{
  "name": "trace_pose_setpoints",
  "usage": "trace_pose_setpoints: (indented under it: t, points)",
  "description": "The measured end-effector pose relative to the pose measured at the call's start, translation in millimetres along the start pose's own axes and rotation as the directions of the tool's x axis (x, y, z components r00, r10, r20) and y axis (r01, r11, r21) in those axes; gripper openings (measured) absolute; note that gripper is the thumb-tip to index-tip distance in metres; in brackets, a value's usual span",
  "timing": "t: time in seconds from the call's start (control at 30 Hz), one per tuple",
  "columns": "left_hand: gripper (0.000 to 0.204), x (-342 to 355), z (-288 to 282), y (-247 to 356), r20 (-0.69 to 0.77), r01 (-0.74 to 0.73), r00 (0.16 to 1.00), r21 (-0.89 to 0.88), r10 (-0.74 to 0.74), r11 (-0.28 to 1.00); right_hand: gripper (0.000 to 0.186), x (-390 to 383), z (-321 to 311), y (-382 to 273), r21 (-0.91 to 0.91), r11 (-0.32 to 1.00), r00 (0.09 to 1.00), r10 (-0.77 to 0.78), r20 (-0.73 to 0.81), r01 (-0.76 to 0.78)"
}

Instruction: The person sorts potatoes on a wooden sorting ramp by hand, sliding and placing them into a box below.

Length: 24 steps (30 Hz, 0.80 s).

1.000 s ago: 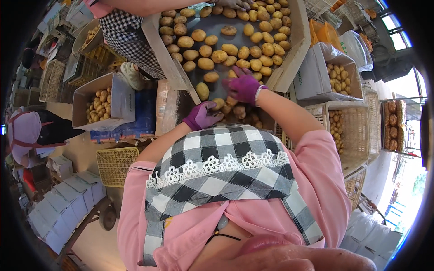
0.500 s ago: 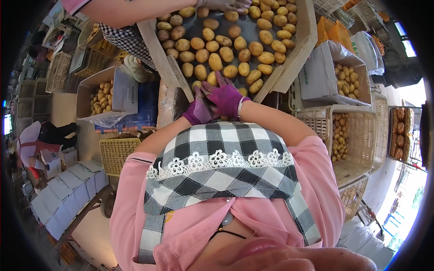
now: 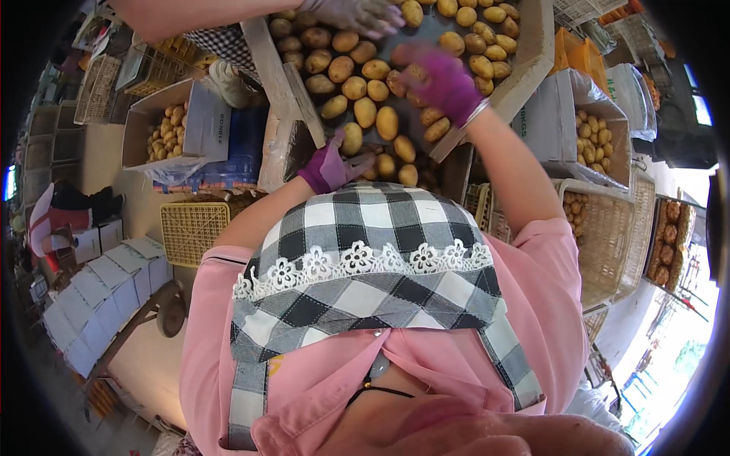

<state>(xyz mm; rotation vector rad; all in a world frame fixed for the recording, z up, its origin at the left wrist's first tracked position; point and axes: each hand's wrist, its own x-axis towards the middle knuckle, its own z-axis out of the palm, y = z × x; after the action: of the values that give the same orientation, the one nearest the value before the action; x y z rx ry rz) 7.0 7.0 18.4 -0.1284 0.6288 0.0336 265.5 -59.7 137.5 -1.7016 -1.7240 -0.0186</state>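
Observation:
Purple gloves cover both of my hands. My left hand [image 3: 333, 164] is at the near mouth of a wood-sided sorting tray [image 3: 532, 55], fingers stretched out beside a potato [image 3: 351, 140]. My right hand [image 3: 441, 82] is over the tray's right half, among the potatoes; motion smears its fingers, so whether it holds one is unclear. Loose yellow-brown potatoes [image 3: 366, 113] cover much of the dark tray bottom. Several lie in the opening close to my apron. Across the tray, another person's gloved hand [image 3: 357, 14] reaches in from the left, also blurred.
Lined cardboard boxes of potatoes stand left [image 3: 209, 125] and right [image 3: 544, 114] of the tray. Beside my right arm is a pale plastic crate [image 3: 608, 235] with potatoes. A yellow crate [image 3: 194, 234] sits at my left. White cartons [image 3: 114, 277] line a cart, near another person [image 3: 47, 220].
My right hand has swung from the tray mouth up and right over the potatoes. My left hand stays near the mouth, where potatoes have rolled toward me. The other person's hand has moved left.

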Motion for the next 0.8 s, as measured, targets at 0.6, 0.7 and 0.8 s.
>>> trace_pose_setpoints:
  t: [0.6,0.7,0.8]
  points:
    - [0.101,-2.9,39.6,-15.8,-0.020,0.127,0.992,0.207,-0.126,0.970,0.055,-46.5,-5.9,-42.7,0.084,0.867,0.636,0.290,0.715,-0.490]
    - [0.103,-4.4,41.3,-17.7,-0.121,0.115,0.988,0.142,-0.098,0.983,0.039,-24.3,-27.3,-17.7,-0.100,0.957,0.936,0.286,0.204,-0.271]
    - [0.108,-0.3,31.8,-19.7,-0.035,0.081,0.997,0.227,-0.075,0.971,0.035,11.0,-22.3,-17.8,-0.248,0.910,0.887,0.391,0.246,-0.333]
